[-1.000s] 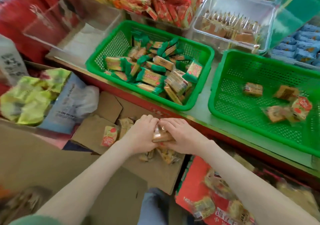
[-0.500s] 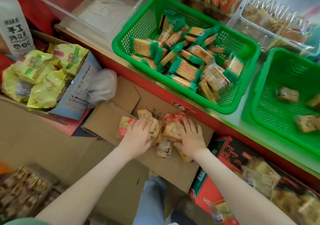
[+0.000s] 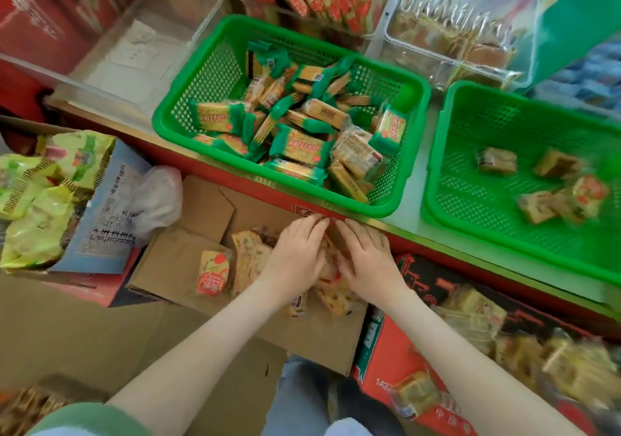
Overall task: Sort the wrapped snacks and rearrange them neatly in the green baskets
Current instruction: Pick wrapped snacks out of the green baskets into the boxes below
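Both hands cover a pile of wrapped snacks (image 3: 334, 296) on a cardboard box (image 3: 174, 260). The left hand (image 3: 295, 257) and right hand (image 3: 366, 260) lie side by side, fingers fairly straight and close together, tips nearly meeting. The emptier green basket (image 3: 435, 153) sits beyond, nearer the right hand.

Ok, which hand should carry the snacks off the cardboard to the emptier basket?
Probably right: the right hand lies nearer that basket; the left hand would have to cross over it.

The red box (image 3: 396, 358) is showing what looks like "143" down low. Print on the snack wrappers (image 3: 304, 148) is blurring out.
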`<state>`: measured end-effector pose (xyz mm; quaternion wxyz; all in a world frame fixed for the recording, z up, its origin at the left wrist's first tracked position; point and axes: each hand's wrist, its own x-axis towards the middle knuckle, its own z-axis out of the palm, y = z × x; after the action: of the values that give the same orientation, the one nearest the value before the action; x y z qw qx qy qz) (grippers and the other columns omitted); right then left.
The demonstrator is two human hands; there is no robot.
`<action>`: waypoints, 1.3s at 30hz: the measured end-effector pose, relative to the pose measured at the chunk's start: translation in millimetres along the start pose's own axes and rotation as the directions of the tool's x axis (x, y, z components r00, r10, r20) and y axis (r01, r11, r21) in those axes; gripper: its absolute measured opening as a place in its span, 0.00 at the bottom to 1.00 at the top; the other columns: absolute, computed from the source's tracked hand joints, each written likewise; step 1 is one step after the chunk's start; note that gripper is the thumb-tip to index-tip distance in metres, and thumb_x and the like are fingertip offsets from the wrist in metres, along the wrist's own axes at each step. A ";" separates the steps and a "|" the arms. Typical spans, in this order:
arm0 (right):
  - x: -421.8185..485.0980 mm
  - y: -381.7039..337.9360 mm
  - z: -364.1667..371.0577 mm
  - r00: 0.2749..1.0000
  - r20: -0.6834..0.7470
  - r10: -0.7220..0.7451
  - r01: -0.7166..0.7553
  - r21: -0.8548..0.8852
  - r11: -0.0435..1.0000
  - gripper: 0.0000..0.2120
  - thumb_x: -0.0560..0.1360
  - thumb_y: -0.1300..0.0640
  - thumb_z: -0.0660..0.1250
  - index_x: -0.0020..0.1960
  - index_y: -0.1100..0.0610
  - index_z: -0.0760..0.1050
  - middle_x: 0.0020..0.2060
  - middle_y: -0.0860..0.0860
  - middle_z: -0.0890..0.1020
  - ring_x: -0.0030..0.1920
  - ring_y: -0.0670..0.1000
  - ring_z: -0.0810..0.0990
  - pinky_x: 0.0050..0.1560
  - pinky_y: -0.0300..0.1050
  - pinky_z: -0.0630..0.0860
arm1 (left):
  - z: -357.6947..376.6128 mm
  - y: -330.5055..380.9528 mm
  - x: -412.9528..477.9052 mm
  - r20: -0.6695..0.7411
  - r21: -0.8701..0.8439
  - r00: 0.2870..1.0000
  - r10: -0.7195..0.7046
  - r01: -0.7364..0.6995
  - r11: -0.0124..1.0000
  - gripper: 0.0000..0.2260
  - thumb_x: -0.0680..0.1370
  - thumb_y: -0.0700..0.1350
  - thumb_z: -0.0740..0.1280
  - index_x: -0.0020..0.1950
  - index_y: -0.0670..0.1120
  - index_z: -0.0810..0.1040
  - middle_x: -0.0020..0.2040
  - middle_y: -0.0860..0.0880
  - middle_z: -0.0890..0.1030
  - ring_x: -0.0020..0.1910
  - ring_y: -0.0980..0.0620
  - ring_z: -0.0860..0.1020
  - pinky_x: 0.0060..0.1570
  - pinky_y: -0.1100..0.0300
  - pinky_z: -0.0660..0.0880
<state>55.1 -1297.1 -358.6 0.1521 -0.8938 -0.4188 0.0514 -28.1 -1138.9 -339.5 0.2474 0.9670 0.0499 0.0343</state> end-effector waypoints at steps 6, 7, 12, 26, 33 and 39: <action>-35.0 85.7 -78.2 0.958 -0.286 -0.031 0.063 0.103 0.993 0.20 0.76 0.60 0.59 0.67 0.59 0.66 0.59 0.55 0.76 0.57 0.55 0.72 0.60 0.49 0.69 | 13.7 98.5 81.4 -0.250 -0.027 0.910 0.330 -0.348 0.937 0.12 0.77 0.38 0.61 0.57 0.36 0.78 0.51 0.40 0.79 0.49 0.43 0.76 0.52 0.51 0.75; -41.1 101.4 -89.9 0.945 -0.328 -0.006 0.040 0.096 0.995 0.20 0.76 0.60 0.60 0.67 0.59 0.66 0.59 0.54 0.75 0.58 0.55 0.72 0.61 0.49 0.68 | 17.8 117.7 95.8 -0.273 -0.025 0.892 0.360 -0.381 0.924 0.12 0.77 0.38 0.61 0.56 0.36 0.78 0.50 0.41 0.79 0.48 0.42 0.76 0.51 0.51 0.75; -51.8 209.0 -137.9 0.900 -0.336 0.279 -0.265 0.088 0.960 0.27 0.73 0.60 0.63 0.71 0.61 0.63 0.63 0.58 0.72 0.62 0.57 0.69 0.65 0.49 0.61 | 53.0 196.1 178.1 -0.135 -0.002 0.914 0.382 -0.386 0.922 0.19 0.74 0.43 0.61 0.61 0.36 0.76 0.56 0.39 0.78 0.52 0.40 0.76 0.53 0.50 0.75; -40.8 411.4 -140.8 0.596 0.130 0.793 -0.790 0.273 0.549 0.38 0.76 0.50 0.64 0.79 0.53 0.46 0.76 0.60 0.53 0.73 0.65 0.57 0.72 0.55 0.53 | 204.1 299.2 302.6 0.489 0.225 0.860 0.147 -0.287 0.931 0.37 0.77 0.54 0.66 0.79 0.50 0.48 0.76 0.39 0.57 0.74 0.41 0.58 0.71 0.44 0.58; -56.5 431.5 -144.6 0.584 0.282 0.761 -0.797 0.378 0.471 0.42 0.75 0.55 0.66 0.78 0.52 0.43 0.77 0.57 0.47 0.73 0.65 0.56 0.74 0.57 0.54 | 219.5 309.7 311.1 0.516 0.215 0.855 0.049 -0.185 0.959 0.40 0.76 0.48 0.67 0.79 0.47 0.45 0.68 0.39 0.67 0.67 0.40 0.66 0.64 0.47 0.68; -50.2 419.4 -144.0 0.566 0.321 0.759 -0.814 0.362 0.454 0.48 0.73 0.38 0.67 0.78 0.52 0.39 0.77 0.55 0.40 0.74 0.67 0.53 0.73 0.60 0.53 | 204.8 302.3 297.8 0.467 0.336 0.884 -0.026 -0.150 0.930 0.40 0.76 0.47 0.66 0.79 0.54 0.43 0.64 0.39 0.69 0.61 0.40 0.70 0.54 0.50 0.73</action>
<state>361.8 -1621.2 -355.9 0.2997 -0.9141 0.0607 0.2662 310.2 -1466.2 -360.6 0.0680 0.9769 -0.0367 -0.1993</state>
